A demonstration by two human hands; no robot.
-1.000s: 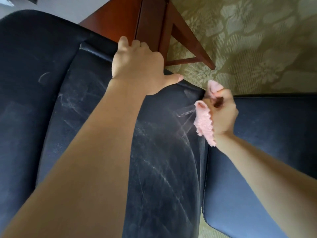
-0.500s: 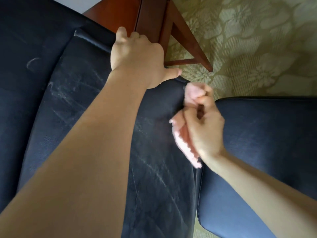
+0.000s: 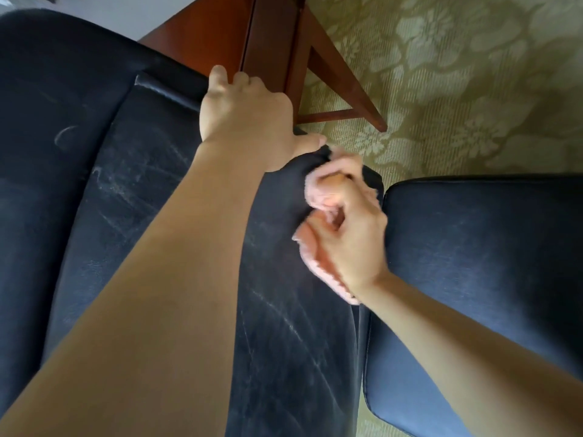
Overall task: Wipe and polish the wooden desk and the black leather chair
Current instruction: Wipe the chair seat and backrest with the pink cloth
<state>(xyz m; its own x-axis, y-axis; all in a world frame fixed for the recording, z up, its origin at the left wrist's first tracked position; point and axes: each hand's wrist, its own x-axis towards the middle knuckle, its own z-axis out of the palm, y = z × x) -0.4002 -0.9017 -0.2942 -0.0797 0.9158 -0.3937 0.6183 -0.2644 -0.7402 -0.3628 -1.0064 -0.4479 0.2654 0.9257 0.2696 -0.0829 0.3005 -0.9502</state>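
Scuffs [image 3: 120, 190] are showing pale and chalky across the black leather chair [image 3: 79, 89], which is filling the whole left side and the middle of what I am seeing; the marks are running in thin arcs and streaks over its broad padded panel, down towards the near edge. From the lower left a bare forearm is reaching up over that panel; the left hand [image 3: 249, 121] is gripping the panel's far edge, its fingers curling over and out of sight behind the leather, its thumb stretching out to the right along the edge. Just beyond those fingers the wooden desk [image 3: 220, 36] is standing, reddish brown, its leg and a slanting brace going down to the floor. To the right of the thumb, nearly touching it, a pink cloth [image 3: 318, 197] is lying bunched against the panel's far right corner; the right hand [image 3: 350, 234] is clutching it, fingers curling tightly into the fabric and pressing it onto the leather, with a frilly pink edge poking out below the wrist. The hand is looking a little blurred. Further right a second dark cushion [image 3: 489, 263] is sitting just beside the panel, a narrow gap running between them; past its far edge an olive carpet [image 3: 473, 89] with a pale flower pattern is covering the floor.
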